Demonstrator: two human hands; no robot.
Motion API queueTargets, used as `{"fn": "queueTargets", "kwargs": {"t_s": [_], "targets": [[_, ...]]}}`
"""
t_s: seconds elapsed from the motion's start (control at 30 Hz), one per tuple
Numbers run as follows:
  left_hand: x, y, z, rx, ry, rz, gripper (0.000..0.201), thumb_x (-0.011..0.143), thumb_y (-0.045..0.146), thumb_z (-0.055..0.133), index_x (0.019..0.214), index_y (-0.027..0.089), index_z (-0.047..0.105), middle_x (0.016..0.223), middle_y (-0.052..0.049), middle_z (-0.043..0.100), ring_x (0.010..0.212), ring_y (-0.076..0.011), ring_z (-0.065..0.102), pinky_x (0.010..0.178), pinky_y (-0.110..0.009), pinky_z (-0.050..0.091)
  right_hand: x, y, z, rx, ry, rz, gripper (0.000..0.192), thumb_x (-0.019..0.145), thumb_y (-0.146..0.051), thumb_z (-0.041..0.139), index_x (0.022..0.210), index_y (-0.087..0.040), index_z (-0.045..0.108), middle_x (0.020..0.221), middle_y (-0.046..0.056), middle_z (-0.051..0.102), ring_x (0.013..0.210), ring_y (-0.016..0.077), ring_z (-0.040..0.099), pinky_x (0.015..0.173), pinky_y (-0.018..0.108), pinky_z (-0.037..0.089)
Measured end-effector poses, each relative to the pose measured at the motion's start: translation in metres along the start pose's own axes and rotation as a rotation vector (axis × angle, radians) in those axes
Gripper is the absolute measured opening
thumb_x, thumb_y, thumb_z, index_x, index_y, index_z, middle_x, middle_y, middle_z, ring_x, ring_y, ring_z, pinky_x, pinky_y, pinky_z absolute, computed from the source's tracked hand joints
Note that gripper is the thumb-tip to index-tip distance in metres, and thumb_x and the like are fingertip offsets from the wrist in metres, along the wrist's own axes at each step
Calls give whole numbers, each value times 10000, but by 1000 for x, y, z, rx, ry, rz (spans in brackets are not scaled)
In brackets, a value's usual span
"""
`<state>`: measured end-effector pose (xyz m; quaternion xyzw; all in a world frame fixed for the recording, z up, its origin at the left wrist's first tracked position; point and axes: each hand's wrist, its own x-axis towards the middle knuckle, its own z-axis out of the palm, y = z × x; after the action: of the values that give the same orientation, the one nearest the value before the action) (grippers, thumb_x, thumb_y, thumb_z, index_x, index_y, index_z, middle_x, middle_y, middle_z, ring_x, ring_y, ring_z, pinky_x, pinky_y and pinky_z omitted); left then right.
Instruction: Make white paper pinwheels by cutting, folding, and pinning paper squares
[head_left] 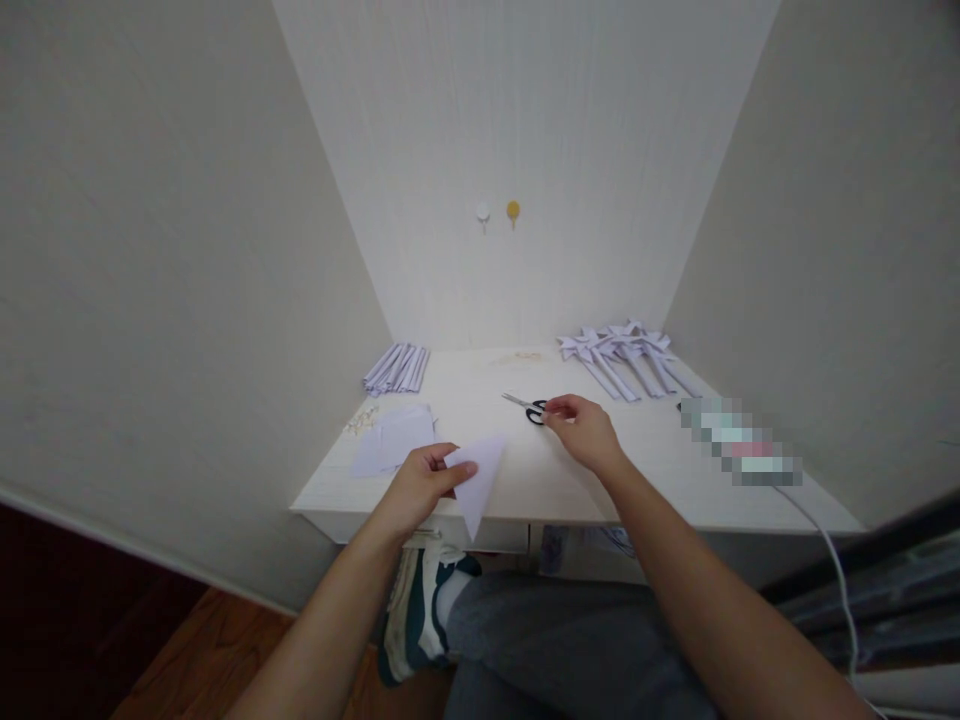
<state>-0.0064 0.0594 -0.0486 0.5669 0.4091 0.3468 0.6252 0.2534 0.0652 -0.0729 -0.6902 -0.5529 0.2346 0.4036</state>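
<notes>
**Supervisor:** Report the state of both hands.

**Operator:** I read the left hand (420, 482) as closed in a pinch: thumb on top, fingers beneath, gripping a folded white paper triangle (477, 480) by its left edge. The triangle is raised over the front edge of the white wooden desk (675, 480), its long point hanging toward 6 o'clock.

**Supervisor:** And the right?

**Operator:** I see the right hand (585, 428) stretched forward, fingers curled, with the fingertips (553, 410) at the black handles of the steel-bladed scissors (526, 406). The scissors lie flat on the desk, blades pointing to 10 o'clock. I cannot tell whether the fingers have closed on the handles or only touch them.

**Supervisor:** Surroundings?

**Operator:** At 9 o'clock from the triangle, loose flat white paper sheets (394, 438) lie near the desk's left edge. At 11 o'clock, a bundle of rolled white paper sticks (397, 368) sits against the left wall. At 1 o'clock from the scissors, a group of white paper pinwheels on sticks (626, 355) lies near the back right corner. A white cable (829, 545) drops off the desk at 4 o'clock.
</notes>
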Motion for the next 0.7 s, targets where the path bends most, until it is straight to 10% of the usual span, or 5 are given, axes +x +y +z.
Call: {"fn": "queueTargets", "kwargs": {"t_s": [0.43, 0.7], "targets": [[-33, 44, 2, -313, 117, 152, 362, 629, 332, 955, 859, 141, 751, 774, -23, 762, 644, -112, 672, 613, -202, 545, 66, -22, 11, -770, -266, 214, 365, 995, -353, 675, 1309, -173, 633, 1328, 111, 651, 1129, 268, 674, 944, 490, 581], [-55, 65, 2, -243, 158, 394, 227, 727, 310, 898, 856, 160, 787, 767, -15, 752, 676, -114, 647, 633, -198, 509, 39, -23, -4, -768, -387, 314, 354, 987, -351, 685, 1285, -163, 645, 1311, 113, 659, 1125, 268, 675, 945, 487, 579]]}}
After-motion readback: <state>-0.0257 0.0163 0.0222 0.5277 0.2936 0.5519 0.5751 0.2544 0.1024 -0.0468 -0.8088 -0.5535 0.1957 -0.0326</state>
